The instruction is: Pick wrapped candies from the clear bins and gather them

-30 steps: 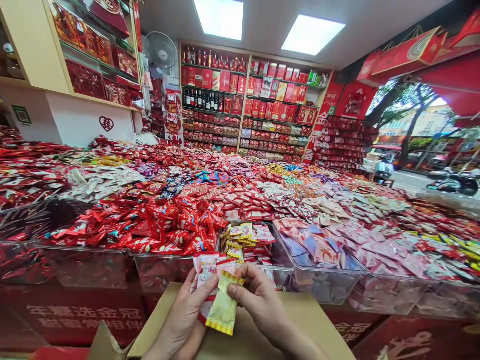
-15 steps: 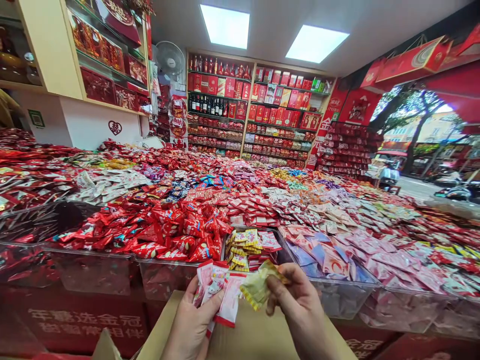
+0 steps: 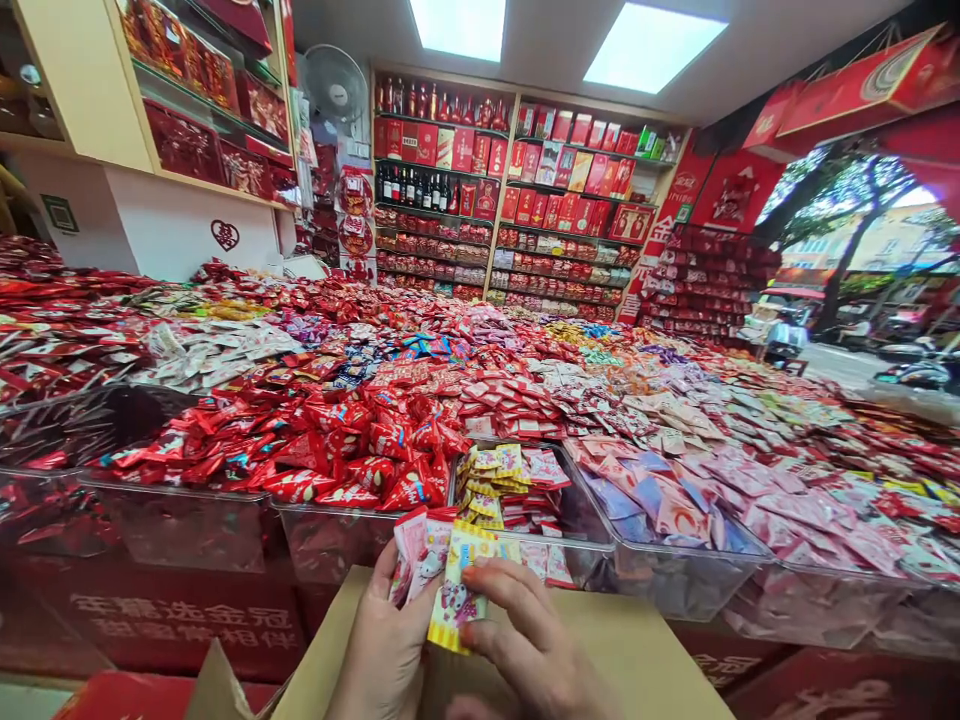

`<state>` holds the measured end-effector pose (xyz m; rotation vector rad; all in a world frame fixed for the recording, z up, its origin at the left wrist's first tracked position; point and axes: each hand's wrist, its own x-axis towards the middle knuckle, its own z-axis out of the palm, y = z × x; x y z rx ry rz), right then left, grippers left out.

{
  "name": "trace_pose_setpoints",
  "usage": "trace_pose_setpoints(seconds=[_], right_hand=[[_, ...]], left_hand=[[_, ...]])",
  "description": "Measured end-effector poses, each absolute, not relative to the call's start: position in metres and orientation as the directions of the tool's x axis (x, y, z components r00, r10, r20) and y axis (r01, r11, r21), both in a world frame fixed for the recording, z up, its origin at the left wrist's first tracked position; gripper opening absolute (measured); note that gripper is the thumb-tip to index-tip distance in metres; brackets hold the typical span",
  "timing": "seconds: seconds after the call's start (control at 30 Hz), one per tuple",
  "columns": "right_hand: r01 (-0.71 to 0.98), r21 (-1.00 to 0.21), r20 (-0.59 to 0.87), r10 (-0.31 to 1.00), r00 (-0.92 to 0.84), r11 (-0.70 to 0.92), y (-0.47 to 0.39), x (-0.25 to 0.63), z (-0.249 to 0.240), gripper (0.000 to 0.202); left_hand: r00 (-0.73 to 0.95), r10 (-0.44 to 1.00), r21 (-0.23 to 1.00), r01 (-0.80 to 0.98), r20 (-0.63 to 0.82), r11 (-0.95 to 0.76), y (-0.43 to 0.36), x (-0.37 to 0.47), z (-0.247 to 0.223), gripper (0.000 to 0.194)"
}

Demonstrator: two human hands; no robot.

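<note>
My left hand (image 3: 390, 625) is closed round several pink and red candy packets (image 3: 424, 558) above a cardboard box (image 3: 600, 640). Against them, my right hand (image 3: 517, 625) pinches a yellow and white packet (image 3: 457, 590) with a printed cartoon figure, its front facing me. The yellow packet covers part of the pink ones. Just beyond my hands is a clear bin (image 3: 592, 543) with yellow packets (image 3: 491, 480) on its left side and pink and red packets (image 3: 544, 470) beside them.
Bins of red triangular packets (image 3: 360, 450) lie to the left, pink packets (image 3: 795, 500) to the right. Candy heaps stretch back to shelves (image 3: 495, 200) of bottles and boxes. A cardboard flap (image 3: 214, 685) sticks up at the lower left. The street shows at the right.
My right hand has moved left and turned the yellow packet upright against the pink packets in my left hand. The view has tilted down slightly, showing more of the bin's front.
</note>
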<state>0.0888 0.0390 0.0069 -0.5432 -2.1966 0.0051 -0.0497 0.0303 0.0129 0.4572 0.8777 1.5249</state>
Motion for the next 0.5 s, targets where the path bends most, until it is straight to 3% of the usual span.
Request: trace_pose_setpoints(seconds=[0.2,0.33,0.5], right_hand=[[0.424,-0.382,0.777,0.533,-0.333,0.821,0.044,0.086,0.0,0.026],[0.413,-0.581,0.627,0.71,-0.321,0.701,0.046,0.091,-0.007,0.026],[0.177,-0.882,0.402,0.893,-0.202,0.437,0.052,0.089,0.011,0.017]], left_hand=[[-0.239,0.939,0.777,-0.628,-0.248,0.045,0.039,-0.052,0.006,0.055],[-0.238,0.944,0.8,-0.598,-0.229,0.044,0.041,-0.05,-0.001,0.053],[-0.285,0.93,0.815,-0.579,-0.233,0.026,0.036,-0.048,0.005,0.055]])
